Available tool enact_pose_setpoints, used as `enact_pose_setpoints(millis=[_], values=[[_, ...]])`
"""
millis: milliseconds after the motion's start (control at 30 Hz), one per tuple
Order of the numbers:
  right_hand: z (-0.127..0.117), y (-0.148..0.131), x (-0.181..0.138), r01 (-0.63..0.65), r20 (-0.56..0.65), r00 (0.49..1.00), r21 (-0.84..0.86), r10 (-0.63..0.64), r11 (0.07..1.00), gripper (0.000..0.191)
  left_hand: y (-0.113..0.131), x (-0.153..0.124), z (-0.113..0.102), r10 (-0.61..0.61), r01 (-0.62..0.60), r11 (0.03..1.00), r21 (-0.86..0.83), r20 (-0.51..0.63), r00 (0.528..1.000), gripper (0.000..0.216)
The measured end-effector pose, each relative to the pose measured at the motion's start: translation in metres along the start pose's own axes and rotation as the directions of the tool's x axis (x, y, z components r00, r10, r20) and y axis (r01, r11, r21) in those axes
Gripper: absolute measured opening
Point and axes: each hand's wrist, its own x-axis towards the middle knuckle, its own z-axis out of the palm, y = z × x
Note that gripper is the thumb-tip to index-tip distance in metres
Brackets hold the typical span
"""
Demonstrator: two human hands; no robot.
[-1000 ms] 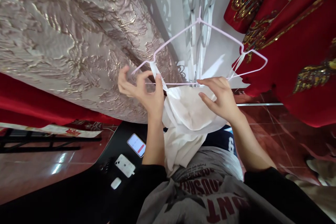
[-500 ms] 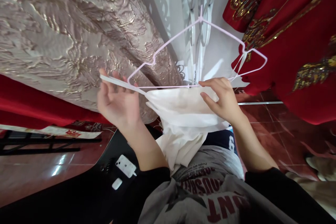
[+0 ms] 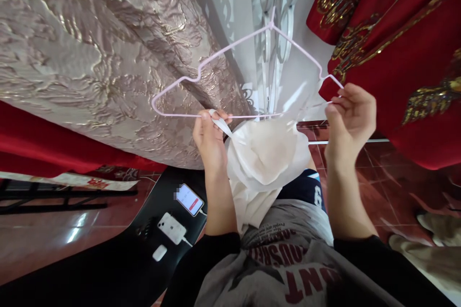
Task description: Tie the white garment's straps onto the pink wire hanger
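A pale pink clothes hanger (image 3: 236,48) hangs in front of me by its metal hook. My left hand (image 3: 212,141) is closed on the hanger's lower bar, left of its middle, with a white strap (image 3: 222,124) across the fingers. At the hanger's right end, my right hand (image 3: 351,120) pinches the corner, where a thin, blurred strap runs towards the cloth. Below the bar droops a white garment (image 3: 270,148), its upper part spread between my hands and its lower folds reaching my lap. The left shoulder of the hanger carries nothing.
Left stands a shiny pinkish embossed drape (image 3: 108,57); red cloth with gold sequins (image 3: 403,67) hangs right. Behind is white metal scrollwork (image 3: 268,57). A black bench (image 3: 108,259) bears two phones (image 3: 190,200) and a small white case (image 3: 159,253). Another person's shoes (image 3: 428,230) show lower right.
My left hand has moved right, from the outstretched strap to the hanger's bar. My right hand has gone from the cloth to the hanger's right end. The hanger has shifted left.
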Motion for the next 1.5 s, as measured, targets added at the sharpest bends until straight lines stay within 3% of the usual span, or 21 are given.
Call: enact_pose_setpoints(millis=[33,100,167,200,300,433,567,667,767,900,1000,1067,1133,1200,1267,1300,1333,1400,1500], values=[[-0.004,0.001,0.006,-0.105,0.091,0.990,0.014,0.103,0.994,0.044,-0.001,0.000,-0.001,-0.004,0.004,1.000,0.007,0.004,1.000,0.048],[-0.008,-0.002,0.016,-0.269,0.283,0.922,-0.029,0.266,0.963,0.048,-0.002,0.000,-0.001,0.001,-0.001,1.000,0.010,0.007,1.000,0.048],[-0.008,-0.008,0.022,-0.326,0.350,0.871,-0.110,0.344,0.939,0.036,-0.003,0.000,-0.001,0.019,-0.019,1.000,0.000,0.003,1.000,0.049],[-0.007,-0.012,0.023,-0.326,0.339,0.871,-0.143,0.356,0.935,0.029,-0.003,0.000,-0.001,0.025,-0.025,1.000,-0.006,0.001,1.000,0.049],[-0.005,-0.019,0.021,-0.296,0.261,0.906,-0.170,0.332,0.940,0.016,-0.003,0.001,-0.001,0.042,-0.042,0.999,0.001,-0.003,0.999,0.049],[-0.009,-0.024,0.020,-0.244,0.223,0.936,-0.141,0.271,0.959,0.015,-0.003,0.003,-0.004,0.057,-0.056,0.996,0.068,-0.008,0.998,0.051],[-0.009,-0.033,0.031,-0.210,0.296,0.933,-0.006,0.203,0.978,0.013,-0.004,0.007,-0.006,0.028,-0.028,0.998,0.057,0.008,1.000,0.051],[-0.008,-0.032,0.044,-0.146,0.357,0.927,0.071,0.111,0.987,0.024,-0.005,0.008,-0.006,0.024,-0.024,0.999,0.049,0.013,1.000,0.052],[-0.012,-0.013,0.057,0.012,0.262,0.964,0.116,-0.043,0.993,0.036,-0.005,0.007,-0.006,-0.001,0.001,0.998,0.070,-0.005,1.000,0.052],[-0.028,0.024,0.060,0.212,-0.035,0.977,0.188,-0.209,0.959,0.049,-0.003,0.006,-0.006,-0.048,0.049,0.997,0.060,-0.032,0.998,0.049],[-0.036,0.030,0.044,0.277,-0.262,0.938,0.167,-0.229,0.946,0.032,-0.002,0.007,-0.006,-0.073,0.076,0.996,0.056,-0.049,0.996,0.046],[-0.032,0.018,0.028,0.293,-0.318,0.918,0.139,-0.237,0.946,0.017,-0.003,0.006,-0.004,-0.112,0.113,0.993,0.041,-0.035,0.993,0.045],[-0.021,0.001,0.013,0.255,-0.200,0.952,0.105,-0.231,0.961,0.008,-0.005,0.002,-0.001,-0.165,0.165,0.986,0.015,0.006,0.986,0.044],[-0.005,-0.014,0.003,0.211,0.136,0.968,0.011,-0.211,0.977,0.022,-0.008,-0.004,0.003,-0.213,0.215,0.976,-0.018,0.079,0.974,0.043],[0.009,-0.020,0.000,0.243,0.444,0.880,-0.111,-0.171,0.964,0.040,-0.012,-0.012,0.005,-0.228,0.237,0.970,-0.049,0.140,0.964,0.040],[0.015,-0.021,0.000,0.266,0.523,0.840,-0.160,-0.147,0.951,0.044,-0.014,-0.015,0.004,-0.224,0.236,0.970,-0.059,0.158,0.962,0.037],[0.019,-0.019,0.001,0.269,0.542,0.831,-0.196,-0.125,0.943,0.045,-0.016,-0.017,0.002,-0.216,0.229,0.971,-0.065,0.165,0.962,0.035],[0.022,-0.015,0.003,0.226,0.488,0.869,-0.234,-0.087,0.946,0.039,-0.020,-0.018,-0.009,-0.167,0.177,0.982,-0.066,0.134,0.977,0.032],[0.017,-0.011,0.005,0.132,0.375,0.926,-0.249,-0.030,0.959,0.034,-0.023,-0.007,-0.039,0.038,-0.038,0.999,0.015,-0.067,0.997,0.023]])
